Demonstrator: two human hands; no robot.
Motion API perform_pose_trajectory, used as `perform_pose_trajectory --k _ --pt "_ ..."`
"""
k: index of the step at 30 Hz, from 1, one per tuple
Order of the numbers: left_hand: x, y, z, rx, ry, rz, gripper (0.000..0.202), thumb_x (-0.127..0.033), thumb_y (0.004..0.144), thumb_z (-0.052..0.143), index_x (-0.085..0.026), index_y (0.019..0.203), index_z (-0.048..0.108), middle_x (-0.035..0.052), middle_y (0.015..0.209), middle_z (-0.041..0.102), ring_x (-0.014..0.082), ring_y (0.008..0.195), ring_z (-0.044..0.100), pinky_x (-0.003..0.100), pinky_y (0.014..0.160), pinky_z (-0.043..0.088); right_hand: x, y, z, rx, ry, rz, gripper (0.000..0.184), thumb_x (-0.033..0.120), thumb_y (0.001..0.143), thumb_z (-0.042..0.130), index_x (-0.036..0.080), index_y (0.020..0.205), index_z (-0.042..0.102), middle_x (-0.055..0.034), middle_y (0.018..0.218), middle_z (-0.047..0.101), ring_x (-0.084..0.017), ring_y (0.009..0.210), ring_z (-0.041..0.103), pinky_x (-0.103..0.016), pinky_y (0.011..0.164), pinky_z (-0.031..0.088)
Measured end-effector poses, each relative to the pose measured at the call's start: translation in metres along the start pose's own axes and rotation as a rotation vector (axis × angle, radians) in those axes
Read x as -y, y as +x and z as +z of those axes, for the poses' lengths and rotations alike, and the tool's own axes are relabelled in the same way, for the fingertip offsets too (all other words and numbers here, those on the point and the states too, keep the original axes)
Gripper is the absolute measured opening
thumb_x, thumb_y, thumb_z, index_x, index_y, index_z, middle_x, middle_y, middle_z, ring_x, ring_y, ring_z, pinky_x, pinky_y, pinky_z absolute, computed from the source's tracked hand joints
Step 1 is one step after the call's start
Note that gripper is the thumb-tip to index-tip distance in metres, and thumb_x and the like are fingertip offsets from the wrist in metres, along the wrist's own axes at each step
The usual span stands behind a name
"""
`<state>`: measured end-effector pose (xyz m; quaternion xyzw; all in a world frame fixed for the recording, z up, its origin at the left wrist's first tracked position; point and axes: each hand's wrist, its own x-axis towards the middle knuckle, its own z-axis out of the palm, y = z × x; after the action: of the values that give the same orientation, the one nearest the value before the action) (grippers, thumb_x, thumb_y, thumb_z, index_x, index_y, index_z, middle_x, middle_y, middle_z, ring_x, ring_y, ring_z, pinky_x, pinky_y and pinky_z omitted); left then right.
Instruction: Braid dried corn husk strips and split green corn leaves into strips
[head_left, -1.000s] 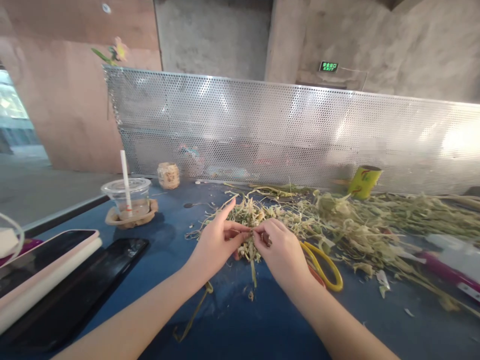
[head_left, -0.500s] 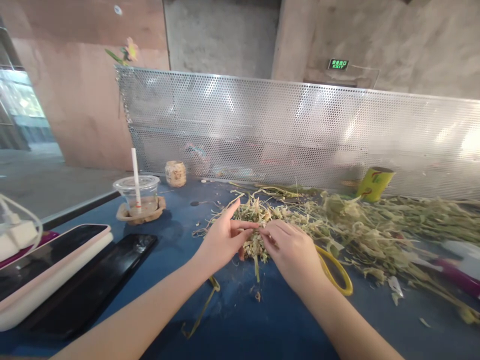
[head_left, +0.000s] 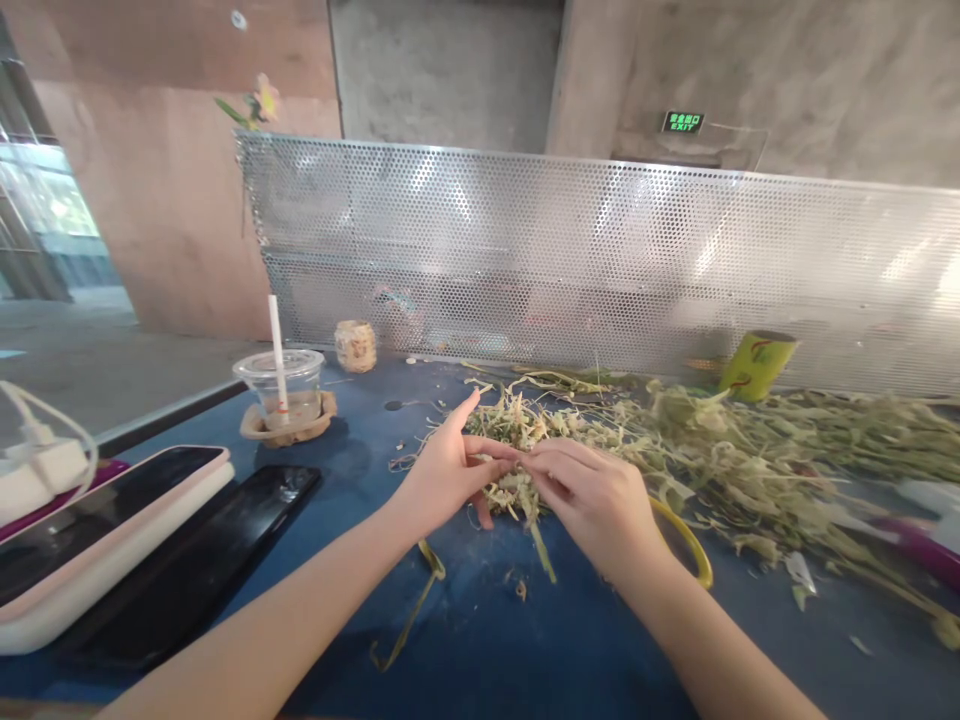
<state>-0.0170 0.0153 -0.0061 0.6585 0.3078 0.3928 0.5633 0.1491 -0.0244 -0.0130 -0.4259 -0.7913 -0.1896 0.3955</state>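
Left hand (head_left: 444, 468): thumb and one finger angled in, tips close together; another finger sticks out toward the screen; cannot tell whether anything is pinched, tips too small to read
Right hand (head_left: 600, 492): fingers curled, back of hand up; tips meet the left fingertips; cannot tell what, if anything, is between them
Pile of flower bits (head_left: 517, 410): pale and dry-looking; on the blue table (head_left: 510, 660), just beyond and under the joined fingertips
Stem piece (head_left: 543, 555): sticks out toward the wearer from below the fingertips; whether a hand holds it, cannot tell
Loose stem (head_left: 409, 620): bent, on table, near side of left hand
Yellow loop (head_left: 699, 560): just beside right wrist, partly hidden by it
Right side: heap of dried plants (head_left: 772, 460); tilted yellow can (head_left: 761, 366) behind it
Left side: clear cup (head_left: 294, 380) with white straw (head_left: 277, 345), seated in a brown holder (head_left: 328, 415); small jar (head_left: 355, 347) farther back; black phone (head_left: 225, 550) beside pink-edged phone (head_left: 142, 495)
Back: perforated metal screen (head_left: 487, 220) along far edge; green exit sign (head_left: 683, 122) on wall
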Motion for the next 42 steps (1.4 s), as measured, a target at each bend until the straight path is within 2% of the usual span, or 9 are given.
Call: perform_pose_trajectory --k 7,13,17,21,28,32,37,42 --pt "-0.004 -0.001 0.002 -0.019 -0.015 -0.017 0.096 -0.022 0.07 0.064 -0.031 0.135 -0.007 0.0089 0.096 0.062 0.0113 0.046 0.057 0.028 0.039 0.052 0.0 0.001 -0.001 0.033 0.056 0.008 0.017 0.018 0.081 0.046 0.02 0.076 0.062 -0.0014 0.08 0.066 -0.011 0.071 0.06 -0.019 0.064 0.045" --pt "-0.002 -0.001 0.002 -0.025 0.006 -0.027 0.092 -0.024 0.07 0.063 -0.028 0.136 -0.001 0.0063 0.088 0.062 0.0113 0.046 0.056 0.029 0.038 0.052 -0.001 0.001 -0.002 0.042 0.063 0.016 0.016 0.018 0.081 0.048 0.02 0.075 0.063 -0.0011 0.079 0.066 -0.011 0.07 0.06 -0.019 0.063 0.044" --pt "-0.003 -0.001 0.003 -0.034 0.031 -0.015 0.089 -0.024 0.071 0.062 -0.026 0.136 0.001 0.0039 0.08 0.059 0.0144 0.054 0.057 0.027 0.038 0.051 -0.004 0.0 -0.001 0.045 0.061 0.026 0.017 0.019 0.081 0.047 0.021 0.076 0.063 -0.0008 0.08 0.066 -0.01 0.069 0.06 -0.018 0.063 0.044" --pt "-0.002 0.0 0.005 -0.064 0.06 -0.018 0.09 -0.022 0.069 0.063 -0.021 0.136 0.003 0.0007 0.071 0.054 0.0174 0.063 0.058 0.025 0.039 0.05 -0.006 -0.001 0.0 0.09 0.016 -0.03 0.021 0.021 0.083 0.043 0.022 0.078 0.064 -0.0006 0.077 0.066 -0.009 0.067 0.06 -0.017 0.059 0.042" --pt "0.006 0.002 0.003 -0.059 0.096 -0.021 0.082 -0.016 0.07 0.058 -0.022 0.135 0.009 -0.0032 0.069 0.052 0.0105 0.046 0.055 0.026 0.044 0.049 -0.001 -0.001 0.0 0.211 -0.177 -0.037 0.023 0.022 0.084 0.041 0.02 0.071 0.06 -0.0003 0.069 0.063 -0.01 0.059 0.057 -0.019 0.049 0.033" --pt "0.008 0.002 0.0 -0.092 0.119 -0.019 0.081 -0.011 0.067 0.056 -0.019 0.135 0.011 -0.0045 0.067 0.051 0.0119 0.05 0.056 0.028 0.049 0.05 0.0 0.001 -0.003 0.286 -0.197 0.004 0.02 0.021 0.083 0.043 0.02 0.072 0.059 0.0007 0.069 0.062 -0.011 0.059 0.057 -0.02 0.048 0.03" --pt "0.005 0.002 -0.003 -0.107 0.291 -0.002 0.082 -0.012 0.066 0.053 -0.019 0.135 0.01 -0.0049 0.068 0.054 0.0098 0.042 0.053 0.025 0.044 0.046 0.001 0.003 -0.006 0.362 -0.189 0.027 0.019 0.017 0.082 0.042 0.02 0.074 0.058 -0.0003 0.072 0.061 -0.012 0.061 0.056 -0.022 0.049 0.028" --pt "0.002 0.001 0.001 -0.182 0.454 0.015 0.084 -0.014 0.064 0.053 -0.013 0.136 0.009 -0.0051 0.065 0.054 0.0089 0.041 0.05 0.024 0.045 0.044 0.006 0.001 -0.005 0.402 -0.153 0.044 0.017 0.02 0.083 0.041 0.019 0.072 0.054 -0.0005 0.07 0.058 -0.012 0.057 0.052 -0.024 0.048 0.025"
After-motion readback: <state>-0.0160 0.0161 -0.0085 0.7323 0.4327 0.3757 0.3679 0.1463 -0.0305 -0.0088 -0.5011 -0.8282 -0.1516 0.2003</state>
